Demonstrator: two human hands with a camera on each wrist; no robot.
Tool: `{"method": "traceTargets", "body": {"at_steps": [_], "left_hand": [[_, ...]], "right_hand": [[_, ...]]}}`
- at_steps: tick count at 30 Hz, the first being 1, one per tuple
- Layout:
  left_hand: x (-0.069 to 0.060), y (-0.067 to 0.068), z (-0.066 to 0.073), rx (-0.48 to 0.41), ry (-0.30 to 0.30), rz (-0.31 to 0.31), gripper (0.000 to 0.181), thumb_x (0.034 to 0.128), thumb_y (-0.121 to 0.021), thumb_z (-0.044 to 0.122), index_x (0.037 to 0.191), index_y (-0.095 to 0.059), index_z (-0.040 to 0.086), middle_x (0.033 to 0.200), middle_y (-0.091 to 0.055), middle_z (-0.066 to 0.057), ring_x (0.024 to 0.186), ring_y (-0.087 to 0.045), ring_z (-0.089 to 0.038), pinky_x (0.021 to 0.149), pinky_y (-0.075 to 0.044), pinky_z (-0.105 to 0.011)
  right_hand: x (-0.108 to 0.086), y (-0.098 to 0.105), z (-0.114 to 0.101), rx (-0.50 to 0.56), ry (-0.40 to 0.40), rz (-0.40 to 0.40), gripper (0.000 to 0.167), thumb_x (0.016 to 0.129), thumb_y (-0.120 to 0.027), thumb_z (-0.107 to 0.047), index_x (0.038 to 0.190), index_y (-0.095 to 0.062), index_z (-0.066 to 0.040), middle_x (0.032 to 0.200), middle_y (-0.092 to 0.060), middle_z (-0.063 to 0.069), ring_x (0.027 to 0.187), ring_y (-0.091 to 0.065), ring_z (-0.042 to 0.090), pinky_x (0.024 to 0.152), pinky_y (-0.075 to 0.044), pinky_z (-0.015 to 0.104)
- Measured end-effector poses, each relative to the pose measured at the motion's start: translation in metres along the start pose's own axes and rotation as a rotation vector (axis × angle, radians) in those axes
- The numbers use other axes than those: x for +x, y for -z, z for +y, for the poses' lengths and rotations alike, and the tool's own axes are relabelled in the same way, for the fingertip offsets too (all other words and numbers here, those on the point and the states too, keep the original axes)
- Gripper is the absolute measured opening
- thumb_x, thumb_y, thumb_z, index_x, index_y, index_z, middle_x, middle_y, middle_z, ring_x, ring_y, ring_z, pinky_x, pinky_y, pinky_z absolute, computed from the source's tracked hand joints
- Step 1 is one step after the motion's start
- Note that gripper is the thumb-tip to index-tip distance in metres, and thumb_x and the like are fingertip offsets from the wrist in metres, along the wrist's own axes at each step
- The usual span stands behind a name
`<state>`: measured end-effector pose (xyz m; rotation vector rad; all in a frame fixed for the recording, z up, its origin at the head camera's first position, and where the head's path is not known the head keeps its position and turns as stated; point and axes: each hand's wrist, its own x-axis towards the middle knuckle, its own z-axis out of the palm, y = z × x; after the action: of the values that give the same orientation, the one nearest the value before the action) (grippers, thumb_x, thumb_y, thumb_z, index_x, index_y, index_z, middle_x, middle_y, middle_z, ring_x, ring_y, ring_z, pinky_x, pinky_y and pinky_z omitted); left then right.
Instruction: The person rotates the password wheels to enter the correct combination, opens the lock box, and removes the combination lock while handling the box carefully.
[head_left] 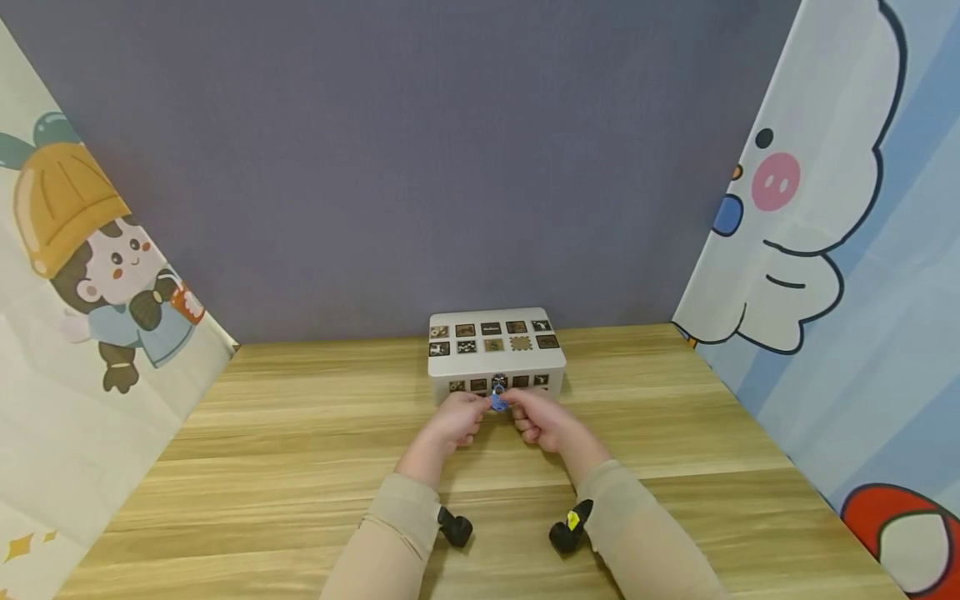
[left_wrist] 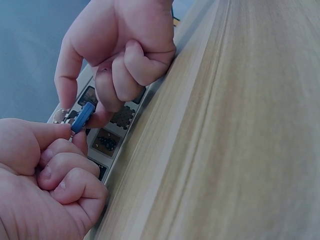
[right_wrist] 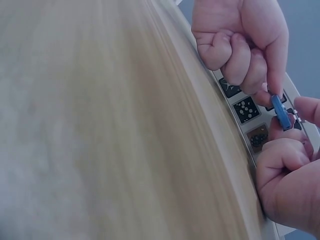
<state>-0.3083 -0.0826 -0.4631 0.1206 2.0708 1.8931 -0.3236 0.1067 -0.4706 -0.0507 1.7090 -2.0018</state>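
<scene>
A white tin box with small dark picture squares stands against the back wall, lid down. At its front latch is a small blue padlock, also seen in the left wrist view and the right wrist view. My left hand pinches the padlock from the left between thumb and index finger, other fingers curled. My right hand holds it from the right, a finger at the metal latch. Whether the shackle is closed, I cannot tell.
The wooden table reaches back to a grey-purple wall panel. Cartoon-printed curtains flank it on the left and right. Black wrist cameras sit at the left cuff and right cuff.
</scene>
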Motion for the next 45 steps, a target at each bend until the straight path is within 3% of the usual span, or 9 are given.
{"method": "traceTargets", "body": {"at_steps": [19, 45], "left_hand": [[0.002, 0.0, -0.002, -0.009, 0.004, 0.005, 0.026, 0.1053, -0.053, 0.017, 0.105, -0.061, -0.007, 0.056, -0.031, 0.007, 0.045, -0.024, -0.006, 0.041, -0.023, -0.02], [0.001, -0.001, -0.002, -0.006, -0.015, 0.001, 0.029, 0.1053, -0.054, 0.019, 0.107, -0.059, -0.01, 0.057, -0.032, 0.007, 0.044, -0.025, -0.006, 0.04, -0.023, -0.02]], "right_hand": [[0.002, -0.009, 0.002, -0.071, 0.025, 0.077, 0.01, 0.091, -0.065, -0.018, 0.088, -0.067, -0.008, 0.056, -0.035, -0.007, 0.044, -0.026, 0.005, 0.037, -0.022, 0.018], [0.001, -0.012, 0.001, -0.08, 0.016, 0.075, 0.019, 0.092, -0.064, -0.021, 0.08, -0.061, -0.007, 0.054, -0.033, -0.007, 0.043, -0.023, 0.005, 0.038, -0.02, 0.019]]}}
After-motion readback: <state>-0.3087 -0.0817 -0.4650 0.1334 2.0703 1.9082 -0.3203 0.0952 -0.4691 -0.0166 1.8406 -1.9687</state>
